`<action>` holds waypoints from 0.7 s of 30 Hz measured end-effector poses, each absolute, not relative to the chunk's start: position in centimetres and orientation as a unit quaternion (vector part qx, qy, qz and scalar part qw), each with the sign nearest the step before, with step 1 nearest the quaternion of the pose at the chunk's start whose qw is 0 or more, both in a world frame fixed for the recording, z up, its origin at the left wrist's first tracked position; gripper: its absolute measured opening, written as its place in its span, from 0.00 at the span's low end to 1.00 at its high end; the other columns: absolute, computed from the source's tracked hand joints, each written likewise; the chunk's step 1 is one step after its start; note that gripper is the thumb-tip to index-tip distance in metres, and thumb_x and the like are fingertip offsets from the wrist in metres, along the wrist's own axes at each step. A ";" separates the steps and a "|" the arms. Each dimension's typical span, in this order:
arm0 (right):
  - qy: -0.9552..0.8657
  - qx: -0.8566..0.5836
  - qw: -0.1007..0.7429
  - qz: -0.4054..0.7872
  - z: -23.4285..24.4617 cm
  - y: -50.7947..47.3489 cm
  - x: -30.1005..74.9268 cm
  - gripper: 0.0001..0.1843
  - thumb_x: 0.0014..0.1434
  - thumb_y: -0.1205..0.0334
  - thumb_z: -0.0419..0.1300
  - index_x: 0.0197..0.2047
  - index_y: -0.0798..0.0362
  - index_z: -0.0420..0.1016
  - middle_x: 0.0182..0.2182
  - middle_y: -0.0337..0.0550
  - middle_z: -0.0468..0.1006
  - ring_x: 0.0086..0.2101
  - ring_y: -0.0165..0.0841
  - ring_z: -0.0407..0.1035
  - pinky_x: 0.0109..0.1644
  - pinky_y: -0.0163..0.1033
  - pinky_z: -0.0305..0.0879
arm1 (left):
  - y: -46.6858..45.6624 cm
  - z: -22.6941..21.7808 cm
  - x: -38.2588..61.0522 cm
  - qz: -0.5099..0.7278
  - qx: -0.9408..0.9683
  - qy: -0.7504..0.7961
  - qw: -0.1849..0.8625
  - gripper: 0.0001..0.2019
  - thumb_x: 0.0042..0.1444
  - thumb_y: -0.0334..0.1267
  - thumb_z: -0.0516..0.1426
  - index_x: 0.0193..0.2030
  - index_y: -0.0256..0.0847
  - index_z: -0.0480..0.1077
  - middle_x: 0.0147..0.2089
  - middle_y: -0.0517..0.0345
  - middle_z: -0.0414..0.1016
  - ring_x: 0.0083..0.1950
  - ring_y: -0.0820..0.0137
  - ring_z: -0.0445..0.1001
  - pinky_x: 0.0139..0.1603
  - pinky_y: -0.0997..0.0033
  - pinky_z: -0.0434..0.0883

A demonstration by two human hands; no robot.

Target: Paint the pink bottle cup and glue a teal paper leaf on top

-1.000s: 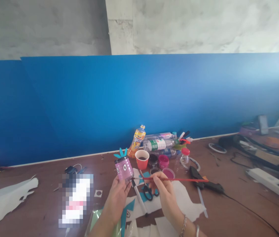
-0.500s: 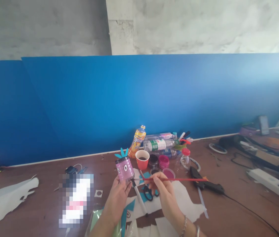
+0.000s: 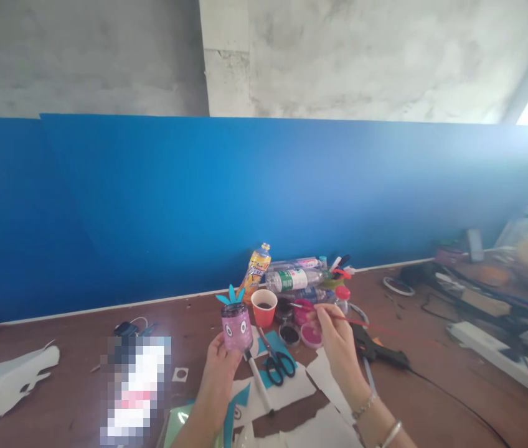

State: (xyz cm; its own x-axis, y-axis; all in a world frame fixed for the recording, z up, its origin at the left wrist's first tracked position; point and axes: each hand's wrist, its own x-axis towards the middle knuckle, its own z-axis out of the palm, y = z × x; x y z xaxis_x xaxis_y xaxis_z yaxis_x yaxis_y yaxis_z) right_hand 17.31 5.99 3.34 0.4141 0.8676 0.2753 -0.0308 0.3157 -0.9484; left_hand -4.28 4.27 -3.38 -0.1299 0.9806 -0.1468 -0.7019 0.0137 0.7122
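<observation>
My left hand [image 3: 217, 368] grips a small purple jar [image 3: 236, 326] with stuck-on eyes and teal leaves on top, held upright above the brown table [image 3: 436, 392]. My right hand [image 3: 336, 339] pinches a thin red paintbrush [image 3: 339, 316], its tip over the open pink paint pots [image 3: 305, 311] beside the orange cup [image 3: 263, 307]. A white marker [image 3: 258, 382] and black-handled scissors [image 3: 277, 361] lie between my hands on white and teal paper scraps.
Plastic bottles [image 3: 292, 279] and pens lie against the blue panel. A black glue gun [image 3: 376, 350] with its cord sits right of my hand. Cables and a white power strip [image 3: 502, 358] fill the right side. White paper [image 3: 2, 386] lies far left.
My right hand moved the brush away from the jar, up and right to the pink paint pots. The view shifted slightly; the left hand kept holding the jar.
</observation>
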 end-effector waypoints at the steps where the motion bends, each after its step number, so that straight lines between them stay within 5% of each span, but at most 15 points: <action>1: -0.442 -0.497 0.675 0.319 3.5 6.3 17.7 0.12 0.55 0.50 0.58 0.31 0.51 0.70 0.24 0.40 0.75 0.25 0.33 0.68 0.29 0.36 0.63 | 4.4 -3.5 -4.3 0.673 0.198 0.349 0.621 0.25 0.40 0.34 0.68 0.44 0.48 0.63 0.42 0.55 0.78 0.48 0.62 0.75 0.64 0.52 0.52; 7: -0.563 -0.561 0.564 0.226 3.6 8.1 19.1 0.13 0.55 0.53 0.53 0.32 0.52 0.73 0.25 0.44 0.79 0.30 0.40 0.74 0.33 0.40 0.66 | 5.0 -4.3 -5.1 0.651 0.200 0.369 0.632 0.27 0.37 0.35 0.69 0.44 0.48 0.63 0.44 0.56 0.77 0.48 0.61 0.75 0.62 0.53 0.56; 21: -0.635 -0.607 0.461 0.126 4.2 10.2 18.8 0.13 0.57 0.56 0.46 0.30 0.51 0.69 0.24 0.45 0.78 0.30 0.40 0.73 0.35 0.39 0.62 | 3.0 -2.3 -4.2 0.685 0.211 0.353 0.601 0.26 0.37 0.39 0.70 0.44 0.44 0.65 0.45 0.53 0.78 0.51 0.59 0.74 0.63 0.53 0.57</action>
